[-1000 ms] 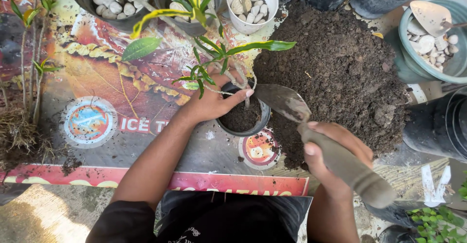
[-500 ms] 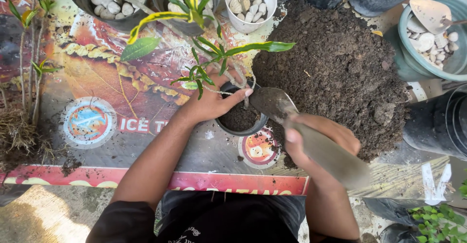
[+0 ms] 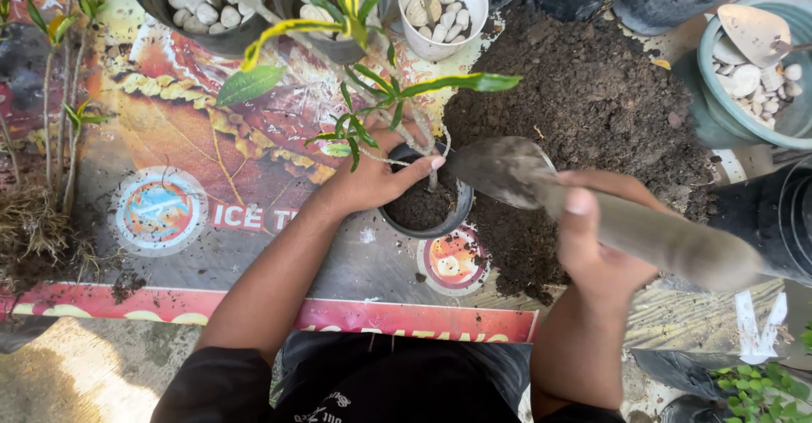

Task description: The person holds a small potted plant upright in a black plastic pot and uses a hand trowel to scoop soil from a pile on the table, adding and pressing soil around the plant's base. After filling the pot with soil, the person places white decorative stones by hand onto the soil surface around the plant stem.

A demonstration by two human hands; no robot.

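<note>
The left hand (image 3: 372, 178) was seen resting on the rim of a small black pot (image 3: 425, 207), its thumb laid across the near edge and its fingers curled round the thin stem of a seedling (image 3: 397, 106) that was held upright in the pot; the right hand (image 3: 596, 237) was closed round the handle of a soil-dusted trowel (image 3: 592, 211), whose blade was tipped toward the pot's right rim, touching it or just above it, which of the two could not be told; the pot was partly filled with dark soil and was placed near the middle of the view, on a printed banner (image 3: 194, 152) of red, orange and grey that was spread over the ground; a broad heap of loose dark soil (image 3: 592, 101) was spread just to the right of the pot, beneath the trowel; beyond the seedling, a white pot of pale pebbles (image 3: 444, 8) and a dark pot of pebbles (image 3: 199, 4) were set along the top edge, with a yellow-striped leafy plant between them; a teal bowl (image 3: 719, 110) holding pale stones and a shell-like scoop was set at the far right, and a large black container (image 3: 770, 211) was seen just below it; thin green shoots with dry roots (image 3: 42, 211) were laid at the far left; a small green plant (image 3: 761, 389) was seen at the lower right corner.
</note>
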